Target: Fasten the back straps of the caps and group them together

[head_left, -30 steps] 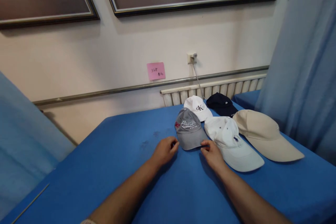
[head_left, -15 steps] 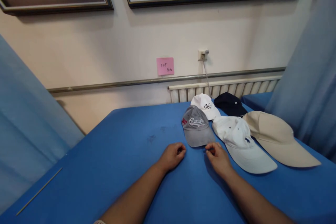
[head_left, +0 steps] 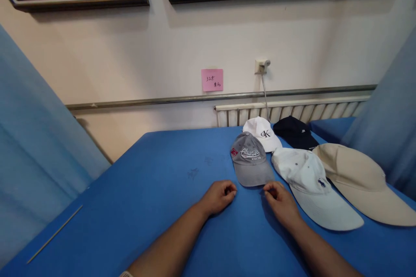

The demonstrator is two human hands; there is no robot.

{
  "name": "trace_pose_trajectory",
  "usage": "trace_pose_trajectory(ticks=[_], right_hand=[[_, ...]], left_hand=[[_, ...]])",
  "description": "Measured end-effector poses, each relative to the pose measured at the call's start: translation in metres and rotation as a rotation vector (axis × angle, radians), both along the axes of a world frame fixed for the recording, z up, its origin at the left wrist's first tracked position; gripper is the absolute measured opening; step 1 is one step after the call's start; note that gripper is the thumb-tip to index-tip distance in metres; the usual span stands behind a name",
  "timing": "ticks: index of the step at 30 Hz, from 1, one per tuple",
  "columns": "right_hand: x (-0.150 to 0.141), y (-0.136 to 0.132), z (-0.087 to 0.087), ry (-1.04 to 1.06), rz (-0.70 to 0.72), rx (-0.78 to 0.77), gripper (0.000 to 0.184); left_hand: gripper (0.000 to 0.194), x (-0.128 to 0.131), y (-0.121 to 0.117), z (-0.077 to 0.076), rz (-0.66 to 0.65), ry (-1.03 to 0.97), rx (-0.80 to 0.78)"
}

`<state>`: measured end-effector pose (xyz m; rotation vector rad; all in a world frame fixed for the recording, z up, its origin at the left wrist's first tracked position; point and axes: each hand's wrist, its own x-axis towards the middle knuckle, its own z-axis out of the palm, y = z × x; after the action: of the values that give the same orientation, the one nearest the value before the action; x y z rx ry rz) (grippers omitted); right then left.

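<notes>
My left hand (head_left: 219, 196) rests on the blue-covered table, its fingers curled in and nothing seen in them. Just in front of the grey baseball cap (head_left: 251, 173) is my right hand (head_left: 282, 201), also curled, thumb near the fingertips. Those fingertips are at the right end of the grey brim; whether they touch it I cannot tell. Right of that hand lies a pale baseball cap (head_left: 313, 181) with a small dark emblem. Behind the grey cap sits a white cap (head_left: 256, 127) with black letters.
A navy cap (head_left: 292, 132) and a beige long-brimmed cap (head_left: 357, 177) lie at the right. A thin stick (head_left: 53, 234) is on the table's (head_left: 146, 190) left side. Blue curtains (head_left: 35, 147) hang at both sides. Behind are a radiator (head_left: 292, 112) and a rail (head_left: 156, 101).
The whole view has shifted slightly, so the caps and hands appear further right and a little lower. Both hands keep nearly the same pose; the caps stay in place on the table.
</notes>
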<state>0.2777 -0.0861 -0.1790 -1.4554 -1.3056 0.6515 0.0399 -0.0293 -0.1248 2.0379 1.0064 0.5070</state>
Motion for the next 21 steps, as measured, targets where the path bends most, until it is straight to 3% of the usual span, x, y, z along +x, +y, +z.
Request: trace_pose_trajectory(ticks=[10, 17, 21], right_hand=[[-0.007, -0.008, 0.011, 0.089, 0.014, -0.039, 0.014], [-0.017, -0.018, 0.005, 0.091, 0.117, -0.09, 0.01], [-0.022, -0.016, 0.014, 0.116, 0.181, -0.131, 0.013]], left_hand=[[0.022, -0.001, 0.002, -0.004, 0.047, -0.054, -0.094], [0.021, 0.0, -0.005, 0.002, 0.046, -0.007, -0.067], [0.021, 0.003, -0.007, 0.002, 0.098, -0.061, -0.092]])
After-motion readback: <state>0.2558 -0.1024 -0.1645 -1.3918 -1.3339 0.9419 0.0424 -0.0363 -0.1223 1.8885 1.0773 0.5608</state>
